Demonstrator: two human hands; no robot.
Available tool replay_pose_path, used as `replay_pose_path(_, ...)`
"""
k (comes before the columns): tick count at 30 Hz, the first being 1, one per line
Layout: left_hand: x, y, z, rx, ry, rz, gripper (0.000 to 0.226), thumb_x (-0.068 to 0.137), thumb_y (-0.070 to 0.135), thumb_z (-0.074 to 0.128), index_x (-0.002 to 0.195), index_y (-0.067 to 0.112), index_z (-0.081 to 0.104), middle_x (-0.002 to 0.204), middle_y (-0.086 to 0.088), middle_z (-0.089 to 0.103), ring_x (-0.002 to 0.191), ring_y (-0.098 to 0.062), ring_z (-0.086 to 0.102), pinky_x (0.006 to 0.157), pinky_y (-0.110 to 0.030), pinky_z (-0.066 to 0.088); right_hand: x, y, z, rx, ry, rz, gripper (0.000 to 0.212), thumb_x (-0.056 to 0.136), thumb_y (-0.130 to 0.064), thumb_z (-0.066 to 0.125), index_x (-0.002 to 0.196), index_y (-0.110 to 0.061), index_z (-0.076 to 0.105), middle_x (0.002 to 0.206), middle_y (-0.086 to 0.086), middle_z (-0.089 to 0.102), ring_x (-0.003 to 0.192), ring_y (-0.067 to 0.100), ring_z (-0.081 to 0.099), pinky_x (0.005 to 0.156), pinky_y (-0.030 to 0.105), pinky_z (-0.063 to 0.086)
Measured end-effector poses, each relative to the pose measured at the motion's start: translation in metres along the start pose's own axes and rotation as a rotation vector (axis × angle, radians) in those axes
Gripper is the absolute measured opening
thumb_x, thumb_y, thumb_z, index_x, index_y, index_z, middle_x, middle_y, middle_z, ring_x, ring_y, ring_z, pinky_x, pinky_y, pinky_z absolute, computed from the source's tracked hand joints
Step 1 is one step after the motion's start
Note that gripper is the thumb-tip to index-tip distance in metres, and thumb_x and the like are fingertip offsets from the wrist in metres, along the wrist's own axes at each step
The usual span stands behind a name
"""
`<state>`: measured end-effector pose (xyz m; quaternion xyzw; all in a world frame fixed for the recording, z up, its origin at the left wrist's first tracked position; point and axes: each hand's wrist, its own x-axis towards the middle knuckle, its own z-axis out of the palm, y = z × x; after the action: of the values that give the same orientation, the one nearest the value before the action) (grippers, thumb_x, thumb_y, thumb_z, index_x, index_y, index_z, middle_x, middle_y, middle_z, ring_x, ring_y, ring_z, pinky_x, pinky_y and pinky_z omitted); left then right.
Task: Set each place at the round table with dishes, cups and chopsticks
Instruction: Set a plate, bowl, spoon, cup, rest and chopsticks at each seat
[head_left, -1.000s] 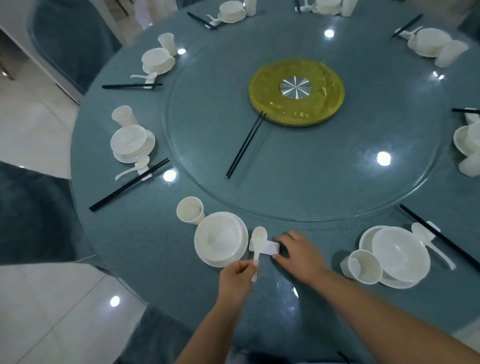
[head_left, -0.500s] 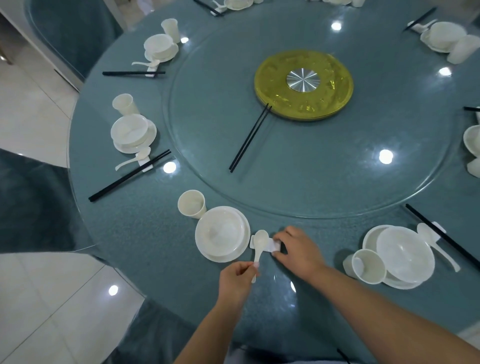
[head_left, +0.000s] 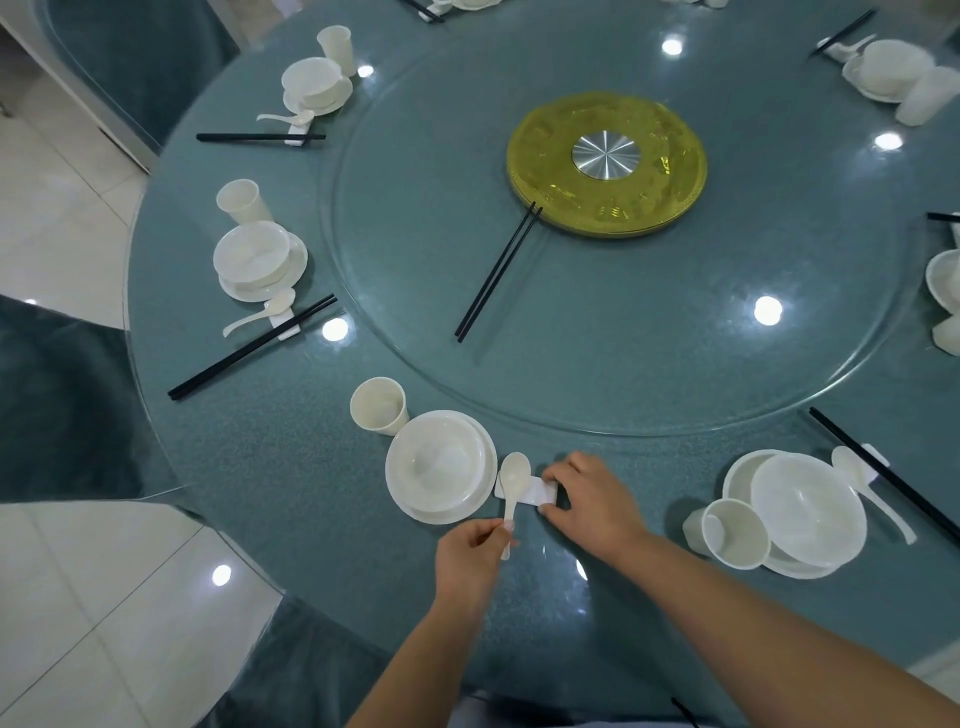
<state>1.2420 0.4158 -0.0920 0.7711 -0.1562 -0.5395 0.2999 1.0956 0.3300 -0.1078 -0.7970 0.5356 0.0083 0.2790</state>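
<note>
Nearest the camera, two bare forearms reach in over the round teal surface (head_left: 249, 457). The left hand (head_left: 475, 558) pinches the handle end of a white spoon (head_left: 513, 486) between thumb and fingertips, and the spoon's scoop lies across a small white rest (head_left: 537, 491). The right hand (head_left: 592, 501) curls its thumb and fingers round the right end of that rest, holding it on the surface. Both hands sit close together, just right of a white bowl (head_left: 434, 460) nested on a plate (head_left: 480, 499). A white cup (head_left: 378, 405) stands upright, touching the plate's upper left edge.

To the right, another place has a bowl on a plate (head_left: 808, 512), a cup (head_left: 732, 532) at its near left, a spoon and black chopsticks (head_left: 883, 473) on its far side.

To the left, a further place shows a bowl and plate (head_left: 257, 260), a cup (head_left: 241, 200) behind them, a spoon on a rest and black chopsticks (head_left: 252, 348) lying diagonally.

Beyond the near place, a loose pair of black chopsticks (head_left: 496, 273) lies on the glass turntable (head_left: 675, 364), its far tips touching the yellow disc (head_left: 605, 163) at the centre, which has a silver hub. More set places ring the far edge.
</note>
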Motion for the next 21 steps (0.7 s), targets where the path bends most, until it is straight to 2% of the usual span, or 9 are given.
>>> replay_pose_path(7,-0.0017,-0.0036,-0.0019,0.005,0.020,-0.014,0.013,0.088,0.026,0.067,0.079,0.018,0.072,0.077,0.002,0.073,0.064,-0.009,0.056,0.065,-0.024,0.046,-0.0010,0.0019,0.0013,0.003,0.006,-0.011,0.032,0.085,-0.038,0.062,0.113,-0.022,0.060,0.107,-0.005,0.050,0.103,0.013,0.046,0.079,0.021,0.037)
replay_pose_path(16,-0.0041,-0.0042,-0.0034,0.003,0.020,-0.058,0.016,0.089,0.028,0.067,0.086,0.013,0.073,0.072,0.002,0.067,0.055,-0.008,0.050,0.050,-0.015,0.042,-0.0002,0.0010,0.0006,0.004,0.011,-0.013,0.033,0.085,-0.039,0.062,0.114,-0.022,0.060,0.109,-0.005,0.051,0.104,0.013,0.047,0.081,0.021,0.038)
replay_pose_path(21,-0.0066,-0.0026,-0.0042,0.002,0.022,-0.044,0.019,0.088,0.032,0.067,0.089,0.014,0.073,0.073,0.003,0.067,0.056,-0.008,0.053,0.051,-0.015,0.042,0.0004,0.0001,0.0005,-0.006,-0.002,-0.005,0.034,0.085,-0.040,0.062,0.114,-0.024,0.059,0.110,-0.006,0.050,0.105,0.012,0.046,0.080,0.020,0.037)
